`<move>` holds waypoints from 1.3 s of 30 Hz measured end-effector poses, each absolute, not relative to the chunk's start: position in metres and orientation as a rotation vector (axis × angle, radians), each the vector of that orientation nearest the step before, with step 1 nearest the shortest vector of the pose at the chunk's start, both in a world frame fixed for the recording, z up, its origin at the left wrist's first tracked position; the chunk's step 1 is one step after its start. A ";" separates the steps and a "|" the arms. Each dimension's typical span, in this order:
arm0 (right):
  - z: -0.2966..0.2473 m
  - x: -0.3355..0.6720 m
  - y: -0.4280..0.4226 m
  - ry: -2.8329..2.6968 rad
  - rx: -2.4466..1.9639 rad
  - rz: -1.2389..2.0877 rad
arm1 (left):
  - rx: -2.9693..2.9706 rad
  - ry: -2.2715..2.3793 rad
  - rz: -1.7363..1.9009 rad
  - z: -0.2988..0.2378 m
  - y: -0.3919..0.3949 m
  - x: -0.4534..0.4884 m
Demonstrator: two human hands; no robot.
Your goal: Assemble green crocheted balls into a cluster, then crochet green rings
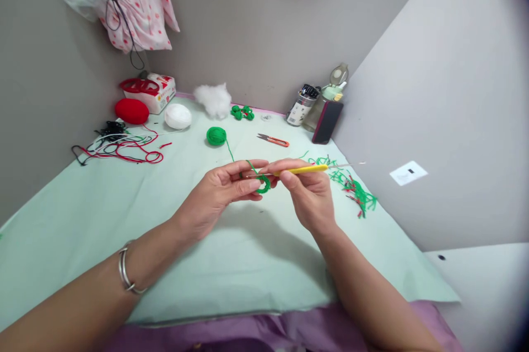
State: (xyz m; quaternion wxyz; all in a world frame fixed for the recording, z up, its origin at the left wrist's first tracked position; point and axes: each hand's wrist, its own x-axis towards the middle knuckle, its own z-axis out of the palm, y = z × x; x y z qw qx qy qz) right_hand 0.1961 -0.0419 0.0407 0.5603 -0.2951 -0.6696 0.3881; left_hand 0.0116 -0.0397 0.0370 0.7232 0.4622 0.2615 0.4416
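Observation:
My left hand pinches a small green crochet piece above the middle of the pale green mat. A strand of green yarn runs from it over my forefinger back to a green yarn ball. My right hand grips a crochet hook with a yellow handle, held almost level, its metal tip pointing left into the green piece. Both hands are closed and nearly touch.
Orange-handled thread snips lie behind the hands. Green yarn scraps are strewn at the right. At the back left are a red ball, a white ball, tangled cords, a box, stuffing. A jar and bottle stand in the corner.

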 end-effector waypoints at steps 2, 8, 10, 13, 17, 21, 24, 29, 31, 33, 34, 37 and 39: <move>0.042 0.197 -0.042 -1.566 -0.692 0.945 | 1.014 0.598 0.998 0.036 -0.039 0.011; 0.045 0.202 -0.038 -1.465 -0.674 1.185 | 1.038 0.679 1.070 0.036 -0.040 0.010; 0.046 0.203 -0.039 -1.518 -0.683 1.113 | 1.017 0.707 1.088 0.037 -0.040 0.011; 0.047 0.203 -0.044 -1.652 -0.724 0.819 | 1.025 0.764 1.143 0.037 -0.041 0.012; 0.044 0.202 -0.048 -1.869 -0.673 0.335 | 1.042 0.772 1.189 0.033 -0.040 0.011; 0.039 0.202 -0.048 -2.120 -0.620 -0.256 | 0.983 0.701 1.119 0.032 -0.039 0.011; 0.039 0.203 -0.050 -2.165 -0.579 -0.471 | 0.871 0.620 0.955 0.035 -0.039 0.010; 0.044 0.201 -0.050 -1.891 -0.694 0.195 | 0.792 0.618 0.933 0.039 -0.036 0.007; 0.046 0.201 -0.046 -1.709 -0.719 0.530 | 0.825 0.639 0.993 0.039 -0.036 0.006; 0.045 0.200 -0.042 -1.599 -0.708 0.746 | 0.893 0.649 1.029 0.038 -0.038 0.008; 0.044 0.199 -0.042 -1.600 -0.704 0.773 | 0.929 0.658 1.050 0.037 -0.040 0.009; 0.035 0.197 -0.044 -1.786 -0.756 0.443 | 1.002 0.691 1.105 0.034 -0.045 0.014; 0.030 0.195 -0.048 -1.922 -0.774 0.081 | 1.003 0.694 1.105 0.033 -0.047 0.017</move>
